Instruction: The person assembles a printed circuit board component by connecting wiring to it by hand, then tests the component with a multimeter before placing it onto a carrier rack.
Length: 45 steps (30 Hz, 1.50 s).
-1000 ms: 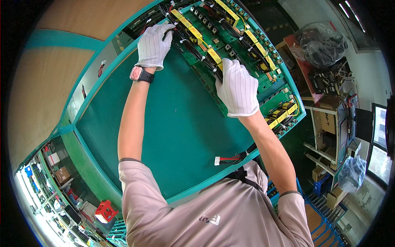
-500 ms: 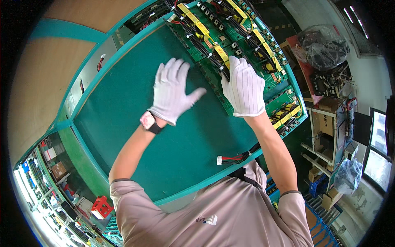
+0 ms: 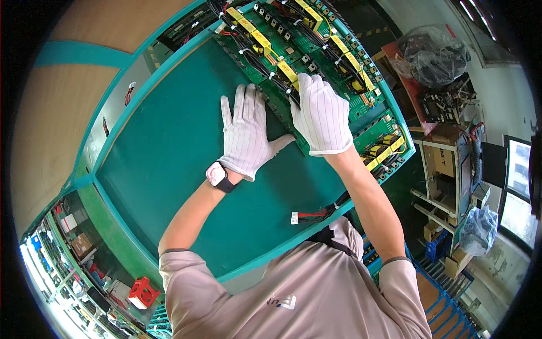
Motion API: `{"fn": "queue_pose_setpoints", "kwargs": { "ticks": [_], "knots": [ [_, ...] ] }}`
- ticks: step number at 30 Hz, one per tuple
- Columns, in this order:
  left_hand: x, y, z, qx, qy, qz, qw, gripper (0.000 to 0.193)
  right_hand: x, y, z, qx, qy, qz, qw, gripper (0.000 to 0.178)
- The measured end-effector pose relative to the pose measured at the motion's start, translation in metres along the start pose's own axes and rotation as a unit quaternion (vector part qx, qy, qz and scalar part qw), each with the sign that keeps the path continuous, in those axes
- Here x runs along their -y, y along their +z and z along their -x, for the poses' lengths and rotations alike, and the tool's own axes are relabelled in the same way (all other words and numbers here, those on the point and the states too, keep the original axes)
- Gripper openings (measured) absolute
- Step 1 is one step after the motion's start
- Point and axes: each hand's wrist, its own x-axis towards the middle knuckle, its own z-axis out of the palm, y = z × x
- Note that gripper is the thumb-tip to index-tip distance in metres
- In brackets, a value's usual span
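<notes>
My left hand, in a white striped glove, is spread open over the green tabletop. Its fingertips and thumb lie close to the near edge of a green circuit board. My right hand, gloved the same way, is closed with its fingers curled down at that board, beside a black cable bundle and a yellow-wrapped transformer. What the curled fingers grip is hidden under the glove. A second circuit board with yellow-wrapped parts lies to the right of my right wrist.
A raised teal rim runs round the tabletop. Near its front edge lies a cable with a white connector. Shelving with boxes stands at the right, and a red plastic stool is on the floor at lower left.
My left hand has moved right and a little nearer to me, its thumb now closer to the board. My right hand stays closed at the same board; the whole view has shifted slightly.
</notes>
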Motion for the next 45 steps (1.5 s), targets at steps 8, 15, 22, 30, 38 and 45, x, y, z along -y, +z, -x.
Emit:
{"fn": "queue_pose_setpoints", "kwargs": {
  "ticks": [8, 15, 22, 30, 38, 45],
  "knots": [
    [0.004, -0.014, -0.003, -0.016, 0.05, -0.052, 0.997, 0.101, -0.001, -0.004, -0.003, 0.024, 0.012, 0.012, 1.0, 0.028],
    [0.006, -0.062, 0.01, 0.002, 0.107, -0.215, 0.971, 0.067, 0.0, -0.055, 0.022, -0.002, -0.053, -0.051, 0.997, 0.06],
    [-0.044, -0.106, 0.014, -0.086, 0.209, -0.25, 0.942, 0.059, -0.026, -0.1, 0.09, -0.128, -0.092, -0.122, 0.98, 0.048],
    [-0.17, -0.127, 0.018, -0.125, 0.324, -0.209, 0.914, 0.062, -0.086, -0.164, 0.198, -0.199, -0.034, -0.2, 0.959, 0.038],
    [-0.37, -0.073, 0.056, 0.158, 0.449, 0.154, 0.866, 0.056, -0.195, -0.175, 0.386, -0.287, 0.131, -0.194, 0.929, 0.028],
    [-0.536, 0.109, 0.157, 0.495, 0.269, 0.345, 0.751, 0.052, -0.233, -0.176, 0.638, -0.295, 0.431, -0.089, 0.848, 0.026]
  ]
}}
